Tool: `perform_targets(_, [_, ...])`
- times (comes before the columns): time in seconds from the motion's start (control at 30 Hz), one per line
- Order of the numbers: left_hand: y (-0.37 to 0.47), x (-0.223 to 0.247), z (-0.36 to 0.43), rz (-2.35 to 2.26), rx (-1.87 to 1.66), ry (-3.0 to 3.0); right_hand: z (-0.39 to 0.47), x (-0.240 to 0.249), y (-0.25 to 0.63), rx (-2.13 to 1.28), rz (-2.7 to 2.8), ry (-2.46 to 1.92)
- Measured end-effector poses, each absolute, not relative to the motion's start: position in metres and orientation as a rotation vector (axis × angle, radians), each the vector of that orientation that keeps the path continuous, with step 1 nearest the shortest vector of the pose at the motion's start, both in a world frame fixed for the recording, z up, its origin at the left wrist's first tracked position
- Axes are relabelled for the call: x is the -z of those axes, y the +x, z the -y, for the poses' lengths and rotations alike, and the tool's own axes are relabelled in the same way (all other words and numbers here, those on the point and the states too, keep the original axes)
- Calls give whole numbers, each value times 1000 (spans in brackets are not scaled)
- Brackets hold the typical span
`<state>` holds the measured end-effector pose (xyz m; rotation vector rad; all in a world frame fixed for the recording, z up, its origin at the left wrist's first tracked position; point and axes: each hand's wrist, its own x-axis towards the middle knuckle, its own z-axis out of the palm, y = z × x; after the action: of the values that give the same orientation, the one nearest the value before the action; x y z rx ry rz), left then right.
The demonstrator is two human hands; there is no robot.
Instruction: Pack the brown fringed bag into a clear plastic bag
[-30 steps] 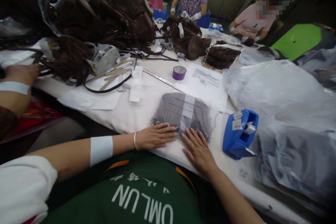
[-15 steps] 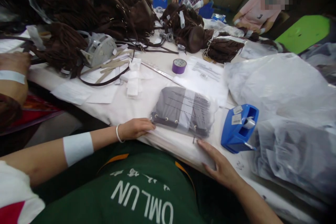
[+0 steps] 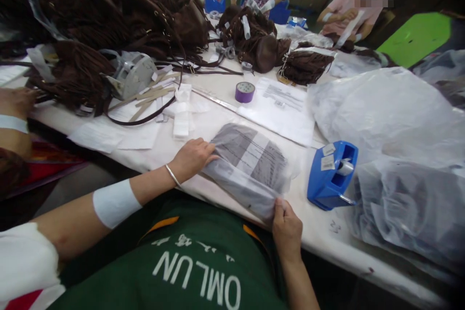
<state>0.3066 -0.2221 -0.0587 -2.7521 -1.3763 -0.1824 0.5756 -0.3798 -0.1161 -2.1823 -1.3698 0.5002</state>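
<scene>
Both grips clamp the bagged item (image 3: 250,164); tape dispenser (image 3: 332,174) just beside, purple tape (image 3: 244,92) behind

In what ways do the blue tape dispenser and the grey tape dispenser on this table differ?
The blue tape dispenser stands on bare tablecloth, close to the right hand; the grey tape dispenser lies farther off, against the brown fringed bags. The blue one bears small white labels; the grey one has paper strips lying beside it. Both rest untouched on the table.

A long white-covered table (image 3: 203,140) fills the room, a green chair (image 3: 416,38) beyond it.
</scene>
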Motion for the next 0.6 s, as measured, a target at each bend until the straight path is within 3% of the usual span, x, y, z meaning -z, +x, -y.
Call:
perform_targets(0.13, [348,58,224,898,302,-3204,375,110,583,-642,1334,-2092])
perform_targets(0.27, [367,74,220,1191,362,-3369,376,106,613,-831,978,-1963])
perform_targets(0.37, [368,82,215,1295,388,-3387,381,100,650,-518,543,-1822])
perform_targets(0.47, [366,82,213,1289,373,-3405,375,91,685,-171,473,-1797])
perform_targets(0.6, [366,80,213,1292,364,-3409,353,84,706,-192,606,-1851])
